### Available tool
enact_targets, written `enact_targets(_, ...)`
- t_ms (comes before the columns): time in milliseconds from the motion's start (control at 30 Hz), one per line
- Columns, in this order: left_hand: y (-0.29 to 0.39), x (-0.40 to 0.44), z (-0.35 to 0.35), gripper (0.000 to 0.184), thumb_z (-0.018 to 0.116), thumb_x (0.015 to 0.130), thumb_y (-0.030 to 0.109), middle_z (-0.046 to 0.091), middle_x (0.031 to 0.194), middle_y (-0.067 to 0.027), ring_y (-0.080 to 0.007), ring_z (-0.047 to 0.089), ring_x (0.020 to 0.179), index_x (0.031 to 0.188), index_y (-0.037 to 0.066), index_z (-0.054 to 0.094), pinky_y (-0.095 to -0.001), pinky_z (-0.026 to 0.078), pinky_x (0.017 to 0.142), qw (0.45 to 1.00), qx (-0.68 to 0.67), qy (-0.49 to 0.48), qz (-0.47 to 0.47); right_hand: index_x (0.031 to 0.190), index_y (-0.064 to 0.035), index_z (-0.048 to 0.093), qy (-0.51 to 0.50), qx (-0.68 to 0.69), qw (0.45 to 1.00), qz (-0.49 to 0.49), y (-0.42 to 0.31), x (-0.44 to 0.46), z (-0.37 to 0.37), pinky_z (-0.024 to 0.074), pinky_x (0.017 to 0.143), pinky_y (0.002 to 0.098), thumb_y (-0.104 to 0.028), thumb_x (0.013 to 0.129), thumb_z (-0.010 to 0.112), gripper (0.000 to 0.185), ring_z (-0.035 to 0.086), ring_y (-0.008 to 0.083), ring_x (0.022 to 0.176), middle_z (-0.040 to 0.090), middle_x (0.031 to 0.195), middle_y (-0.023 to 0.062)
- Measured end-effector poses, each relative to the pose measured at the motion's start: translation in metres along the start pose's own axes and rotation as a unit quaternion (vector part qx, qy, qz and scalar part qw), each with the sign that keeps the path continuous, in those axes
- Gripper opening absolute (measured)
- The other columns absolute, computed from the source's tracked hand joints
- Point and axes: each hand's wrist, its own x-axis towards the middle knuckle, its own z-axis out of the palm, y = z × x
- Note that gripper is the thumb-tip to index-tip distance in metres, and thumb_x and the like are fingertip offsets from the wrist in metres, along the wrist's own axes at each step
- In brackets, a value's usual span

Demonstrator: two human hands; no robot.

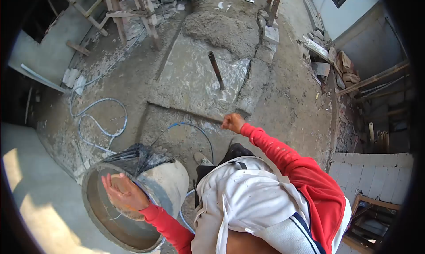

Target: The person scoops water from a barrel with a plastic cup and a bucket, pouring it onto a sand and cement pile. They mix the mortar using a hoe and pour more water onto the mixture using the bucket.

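Observation:
My left hand (pixel 124 193) is over the mouth of a round concrete cylinder (pixel 90 198) that holds murky water. Its fingers are apart and nothing is in them. Black plastic (pixel 148 158) drapes over the cylinder's far side. My right hand (pixel 233 122) is held out in front of my body with its fingers curled; whether they hold anything is too small to tell. Beyond it, a rusty pipe (pixel 216 70) stands slightly tilted in a wet grey slab (pixel 186 77).
A pale blue hose (pixel 99 129) loops across the ground at the left. Wooden props (pixel 116 15) stand at the upper left. Concrete blocks (pixel 271 34) line the slab's right side. Boards and sacks (pixel 347 68) lie along the right wall.

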Motion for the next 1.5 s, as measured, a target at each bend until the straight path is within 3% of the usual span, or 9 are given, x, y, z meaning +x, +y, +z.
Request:
enact_targets(100, 0.036, -0.004, 0.065, 0.032, 0.060, 0.085, 0.012, 0.048, 0.123, -0.0137, -0.0276, 0.049, 0.107, 0.112, -0.001, 0.051, -0.0392, 0.038, 0.093, 0.981, -0.125, -0.128, 0.077, 0.061, -0.0058, 0.051, 0.162, 0.275, 0.922, 0.219, 0.085, -0.074, -0.087, 0.0462, 0.046, 0.0268, -0.020, 0.077, 0.072, 0.030, 0.057, 0.0115, 0.048, 0.058, 0.058, 0.0049)
enact_targets(233, 0.111, -0.037, 0.141, 0.027, 0.061, 0.084, 0.012, 0.050, 0.123, -0.0117, -0.0250, 0.049, 0.110, 0.109, 0.004, 0.055, -0.0388, 0.039, 0.090, 0.926, -0.176, -0.314, 0.118, 0.063, -0.0051, 0.050, 0.331, 0.361, 0.806, 0.333, 0.172, -0.154, -0.136, 0.0512, 0.051, 0.0279, -0.018, 0.077, 0.071, 0.028, 0.058, 0.0137, 0.051, 0.057, 0.063, 0.0059)
enact_targets(333, 0.152, -0.065, 0.184, 0.028, 0.063, 0.080, 0.011, 0.052, 0.120, -0.0132, -0.0272, 0.051, 0.108, 0.106, 0.003, 0.056, -0.0383, 0.040, 0.089, 0.875, -0.184, -0.413, 0.174, 0.080, 0.0018, 0.058, 0.392, 0.383, 0.795, 0.260, 0.180, -0.132, -0.177, 0.0537, 0.067, 0.0309, -0.017, 0.075, 0.072, 0.024, 0.064, 0.0180, 0.068, 0.063, 0.076, 0.0104)
enact_targets(467, 0.201, -0.059, 0.237, 0.028, 0.066, 0.076, 0.011, 0.057, 0.112, -0.0155, -0.0306, 0.055, 0.103, 0.102, 0.002, 0.058, -0.0372, 0.043, 0.086, 0.822, -0.219, -0.458, 0.258, 0.127, -0.0051, 0.047, 0.277, 0.306, 0.887, 0.206, 0.164, -0.057, -0.158, 0.0484, 0.084, 0.0337, -0.016, 0.076, 0.071, 0.057, 0.059, 0.0238, 0.100, 0.061, 0.107, 0.0171)
enact_targets(600, 0.217, -0.025, 0.312, 0.028, 0.066, 0.077, 0.014, 0.060, 0.103, -0.0158, -0.0321, 0.058, 0.095, 0.101, 0.001, 0.059, -0.0388, 0.045, 0.083, 0.815, -0.249, -0.438, 0.286, 0.117, -0.0049, 0.054, 0.234, 0.318, 0.906, 0.151, 0.135, 0.059, -0.166, 0.0491, 0.080, 0.0323, -0.021, 0.077, 0.070, 0.046, 0.062, 0.0212, 0.091, 0.065, 0.098, 0.0143)
enact_targets(867, 0.203, 0.050, 0.451, 0.030, 0.069, 0.074, 0.019, 0.064, 0.091, -0.0133, -0.0269, 0.063, 0.084, 0.098, 0.002, 0.061, -0.0362, 0.049, 0.074, 0.783, -0.206, -0.570, 0.139, 0.109, -0.0038, 0.058, 0.155, 0.096, 0.979, 0.094, 0.080, 0.216, -0.226, 0.0484, 0.074, 0.0343, -0.026, 0.079, 0.066, 0.038, 0.064, 0.0225, 0.079, 0.067, 0.081, 0.0109)
enact_targets(1167, 0.258, 0.116, 0.506, 0.030, 0.065, 0.079, 0.018, 0.064, 0.093, -0.0141, -0.0193, 0.063, 0.084, 0.100, -0.002, 0.058, -0.0310, 0.049, 0.075, 0.735, -0.189, -0.649, 0.055, 0.106, -0.0031, 0.058, 0.320, 0.304, 0.874, 0.203, 0.069, 0.181, -0.327, 0.0501, 0.069, 0.0308, -0.019, 0.082, 0.064, 0.030, 0.063, 0.0175, 0.077, 0.064, 0.085, 0.0084)
enact_targets(1333, 0.265, 0.065, 0.582, 0.030, 0.068, 0.077, 0.018, 0.065, 0.090, -0.0125, -0.0181, 0.063, 0.083, 0.097, -0.001, 0.059, -0.0294, 0.049, 0.075, 0.724, -0.124, -0.679, 0.023, 0.105, -0.0037, 0.057, 0.438, 0.454, 0.730, 0.261, 0.117, 0.174, -0.379, 0.0486, 0.060, 0.0242, -0.021, 0.085, 0.060, 0.026, 0.061, 0.0114, 0.069, 0.065, 0.082, 0.0061)
enact_targets(1500, 0.254, -0.020, 0.637, 0.028, 0.072, 0.071, 0.022, 0.065, 0.091, -0.0134, -0.0282, 0.063, 0.087, 0.092, 0.006, 0.060, -0.0375, 0.049, 0.077, 0.720, -0.016, -0.692, 0.051, 0.106, -0.0041, 0.055, 0.411, 0.489, 0.721, 0.268, 0.205, 0.244, -0.431, 0.0481, 0.057, 0.0235, -0.020, 0.084, 0.061, 0.028, 0.060, 0.0105, 0.065, 0.063, 0.079, 0.0049)
